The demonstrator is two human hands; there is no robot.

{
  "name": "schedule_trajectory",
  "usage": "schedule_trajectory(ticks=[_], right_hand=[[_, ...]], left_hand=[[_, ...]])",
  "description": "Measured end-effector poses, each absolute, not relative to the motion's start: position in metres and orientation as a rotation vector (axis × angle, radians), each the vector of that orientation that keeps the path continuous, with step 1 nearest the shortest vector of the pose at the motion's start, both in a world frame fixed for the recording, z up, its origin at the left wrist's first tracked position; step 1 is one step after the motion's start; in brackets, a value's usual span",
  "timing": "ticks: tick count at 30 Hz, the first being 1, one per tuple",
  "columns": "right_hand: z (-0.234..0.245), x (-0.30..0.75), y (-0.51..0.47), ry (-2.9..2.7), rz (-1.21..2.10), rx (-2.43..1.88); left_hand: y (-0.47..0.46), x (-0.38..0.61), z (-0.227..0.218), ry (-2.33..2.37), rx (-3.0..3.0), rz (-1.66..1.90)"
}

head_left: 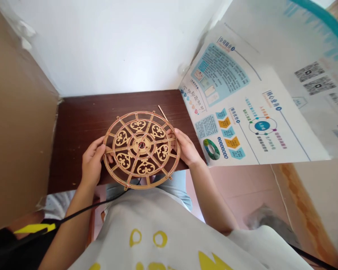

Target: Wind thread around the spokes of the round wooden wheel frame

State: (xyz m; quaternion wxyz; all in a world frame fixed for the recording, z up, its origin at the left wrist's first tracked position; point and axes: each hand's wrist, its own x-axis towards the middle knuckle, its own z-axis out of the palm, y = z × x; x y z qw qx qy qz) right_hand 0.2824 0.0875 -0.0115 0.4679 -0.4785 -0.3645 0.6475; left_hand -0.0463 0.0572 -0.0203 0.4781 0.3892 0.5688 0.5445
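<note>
Seen from the head camera, the left hand [92, 162] and right hand [186, 147] held opposite sides of a round fretwork wooden wheel [135, 144], each grip closed firmly on its rim. The wheel sat over the front edge of the dark wooden surface [81, 120]. A thin wooden stick [162, 112] lay just beyond it, near a printed poster [236, 101].
</note>
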Motion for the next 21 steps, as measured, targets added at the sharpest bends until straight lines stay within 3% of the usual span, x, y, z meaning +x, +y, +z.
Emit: schedule_trajectory(ticks=[21], right_hand=[[-0.0076, 0.2851, 0.0842, -0.927, 1.624, -1.165]], left_hand=[[0.0516, -0.0465, -0.0206, 1.429, 0.779, 1.430]])
